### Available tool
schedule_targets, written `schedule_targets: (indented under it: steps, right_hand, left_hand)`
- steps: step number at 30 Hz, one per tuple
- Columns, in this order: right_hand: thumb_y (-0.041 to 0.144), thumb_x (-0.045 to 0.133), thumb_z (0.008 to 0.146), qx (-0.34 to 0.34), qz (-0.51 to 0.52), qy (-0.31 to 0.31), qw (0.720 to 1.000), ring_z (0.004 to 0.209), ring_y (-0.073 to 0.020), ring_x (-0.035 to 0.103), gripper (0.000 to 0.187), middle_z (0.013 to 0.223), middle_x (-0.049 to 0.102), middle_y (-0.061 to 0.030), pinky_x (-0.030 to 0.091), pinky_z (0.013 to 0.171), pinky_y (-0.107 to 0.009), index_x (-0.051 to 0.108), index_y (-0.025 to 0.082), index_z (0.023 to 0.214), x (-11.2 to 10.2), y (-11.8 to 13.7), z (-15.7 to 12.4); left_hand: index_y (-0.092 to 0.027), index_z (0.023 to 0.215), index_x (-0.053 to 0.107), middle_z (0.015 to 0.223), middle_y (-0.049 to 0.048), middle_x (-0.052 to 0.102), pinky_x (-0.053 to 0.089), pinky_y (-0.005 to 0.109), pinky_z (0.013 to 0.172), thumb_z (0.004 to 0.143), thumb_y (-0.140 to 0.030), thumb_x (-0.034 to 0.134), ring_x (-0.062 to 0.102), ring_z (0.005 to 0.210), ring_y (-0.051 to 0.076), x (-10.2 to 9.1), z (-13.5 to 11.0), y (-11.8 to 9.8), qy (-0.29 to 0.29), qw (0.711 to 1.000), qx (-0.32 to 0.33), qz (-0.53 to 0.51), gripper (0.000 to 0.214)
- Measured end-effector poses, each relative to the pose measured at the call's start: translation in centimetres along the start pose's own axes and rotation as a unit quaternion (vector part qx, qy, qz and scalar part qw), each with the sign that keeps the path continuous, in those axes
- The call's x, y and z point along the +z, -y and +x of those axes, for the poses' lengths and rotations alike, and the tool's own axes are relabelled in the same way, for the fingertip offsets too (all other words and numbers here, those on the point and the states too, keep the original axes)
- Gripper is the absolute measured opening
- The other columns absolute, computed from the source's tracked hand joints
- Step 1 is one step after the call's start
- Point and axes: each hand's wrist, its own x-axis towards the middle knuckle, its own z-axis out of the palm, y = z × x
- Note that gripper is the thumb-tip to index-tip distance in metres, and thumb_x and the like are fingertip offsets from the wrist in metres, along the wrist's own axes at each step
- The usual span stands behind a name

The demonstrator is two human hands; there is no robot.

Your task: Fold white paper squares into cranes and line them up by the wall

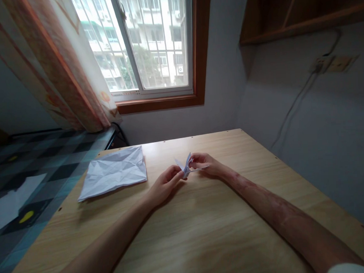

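Observation:
A small folded piece of white paper (pixel 187 167), with pointed flaps sticking up, is held between both hands just above the wooden table (pixel 204 232). My left hand (pixel 164 184) pinches its lower left part with closed fingers. From the right, my right hand (pixel 205 163) grips the paper between thumb and fingers.
A creased white sheet of paper (pixel 114 172) lies flat on the table's left part. A bed with a checked cover (pixel 35 167) stands to the left of the table. Behind are a window (pixel 148 45), a curtain (pixel 55 65) and grey walls; a wooden shelf (pixel 303 14) hangs at upper right.

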Motion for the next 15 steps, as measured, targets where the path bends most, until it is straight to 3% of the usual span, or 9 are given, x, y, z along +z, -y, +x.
schedule_targets:
  steps: [3,6,11,15]
  right_hand:
    - [0.045,0.086,0.092,0.001,0.039,-0.007,0.999,0.086,-0.0182,0.066,0.029,0.093,0.075,-0.0036,0.051,0.083,-0.032,0.078,0.018,0.098,0.4,-0.4,-0.3]
    - [0.043,0.087,0.092,-0.007,0.048,-0.028,0.998,0.09,-0.0183,0.069,0.028,0.097,0.076,-0.004,0.052,0.086,-0.032,0.078,0.019,0.103,0.4,-0.8,-0.4]
    - [0.046,0.09,0.087,0.029,0.085,-0.062,0.994,0.086,-0.0196,0.071,0.056,0.097,0.078,-0.0027,0.053,0.077,-0.03,0.067,0.023,0.133,0.2,-1.2,-0.4]
    - [0.066,0.073,0.096,0.059,0.104,-0.076,0.99,0.077,-0.0186,0.067,0.052,0.097,0.078,-0.0052,0.054,0.073,-0.031,0.071,0.021,0.123,0.3,-0.9,-0.7]
  left_hand:
    - [-0.019,0.108,0.069,0.103,0.0071,0.077,0.059,0.038,0.096,0.102,-0.059,0.071,0.074,0.101,0.023,-0.1,0.0,0.2,0.025,0.999,-0.015,-0.026,0.04]
    - [-0.02,0.104,0.068,0.101,0.0062,0.078,0.058,0.035,0.092,0.1,-0.058,0.074,0.073,0.098,0.022,0.0,0.1,0.3,-0.012,1.0,-0.011,-0.011,0.039]
    - [-0.02,0.106,0.069,0.103,0.0071,0.08,0.058,0.033,0.088,0.097,-0.058,0.077,0.075,0.096,0.022,0.0,0.1,0.6,-0.047,0.999,0.004,-0.003,0.04]
    - [-0.019,0.107,0.068,0.103,0.0079,0.08,0.057,0.031,0.085,0.097,-0.057,0.077,0.076,0.098,0.022,-0.1,0.1,0.5,-0.086,0.996,0.013,-0.001,0.04]
